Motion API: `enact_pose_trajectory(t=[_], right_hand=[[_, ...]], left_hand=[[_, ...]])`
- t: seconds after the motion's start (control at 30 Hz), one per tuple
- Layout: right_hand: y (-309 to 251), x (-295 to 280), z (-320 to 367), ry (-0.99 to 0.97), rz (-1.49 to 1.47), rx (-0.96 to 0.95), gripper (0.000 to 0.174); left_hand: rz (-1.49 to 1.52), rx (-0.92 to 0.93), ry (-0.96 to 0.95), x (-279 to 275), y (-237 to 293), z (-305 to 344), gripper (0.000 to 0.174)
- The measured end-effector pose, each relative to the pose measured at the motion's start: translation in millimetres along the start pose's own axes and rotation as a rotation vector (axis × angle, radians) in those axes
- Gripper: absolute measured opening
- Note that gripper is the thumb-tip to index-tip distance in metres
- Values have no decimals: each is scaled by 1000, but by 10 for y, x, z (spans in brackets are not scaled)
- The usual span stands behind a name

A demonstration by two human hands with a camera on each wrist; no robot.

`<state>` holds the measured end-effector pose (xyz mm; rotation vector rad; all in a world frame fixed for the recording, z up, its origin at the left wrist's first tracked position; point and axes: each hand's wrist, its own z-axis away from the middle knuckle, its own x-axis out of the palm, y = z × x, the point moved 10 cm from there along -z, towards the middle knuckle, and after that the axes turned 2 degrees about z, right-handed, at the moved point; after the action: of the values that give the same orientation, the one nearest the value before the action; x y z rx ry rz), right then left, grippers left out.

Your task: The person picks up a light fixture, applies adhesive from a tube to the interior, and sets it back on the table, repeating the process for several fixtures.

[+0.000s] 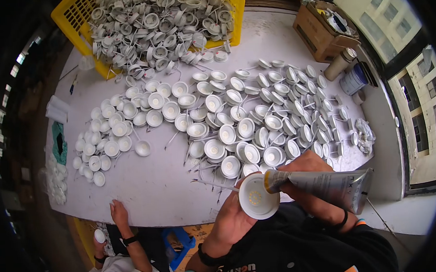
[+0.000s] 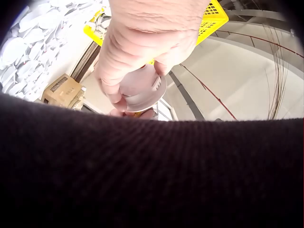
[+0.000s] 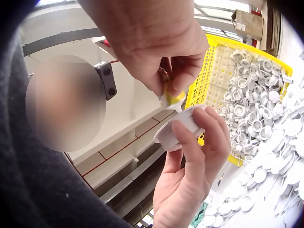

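In the head view the left hand holds a round white lamp housing by its rim, its inside with a ring of small yellow dots facing up. The right hand grips a silver tube whose yellow end lies at the housing's upper rim. The right wrist view shows the tube's yellow and white nozzle end just over the housing, with the left hand's fingers around its side. In the left wrist view, the left hand covers part of the housing.
Many white lamp housings with wires cover the table. A yellow crate full of white rings stands at the back. At right are a cardboard box, a bottle and a tub. Another person sits at lower left.
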<state>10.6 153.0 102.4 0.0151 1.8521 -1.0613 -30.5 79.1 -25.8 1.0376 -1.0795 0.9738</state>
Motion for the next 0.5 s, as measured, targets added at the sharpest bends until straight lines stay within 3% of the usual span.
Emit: enact_pose_trajectory(t=[0.2, 0.37, 0.5], right_hand=[[15, 35, -5, -63, -54, 41, 14], [6, -20, 55, 56, -97, -38, 15], [-31, -11, 30, 30, -78, -33, 16]], left_hand=[[-20, 13, -75, 100, 24, -19, 59], [-39, 23, -69, 126, 26, -9, 59], [-46, 30, -70, 129, 27, -2, 59]])
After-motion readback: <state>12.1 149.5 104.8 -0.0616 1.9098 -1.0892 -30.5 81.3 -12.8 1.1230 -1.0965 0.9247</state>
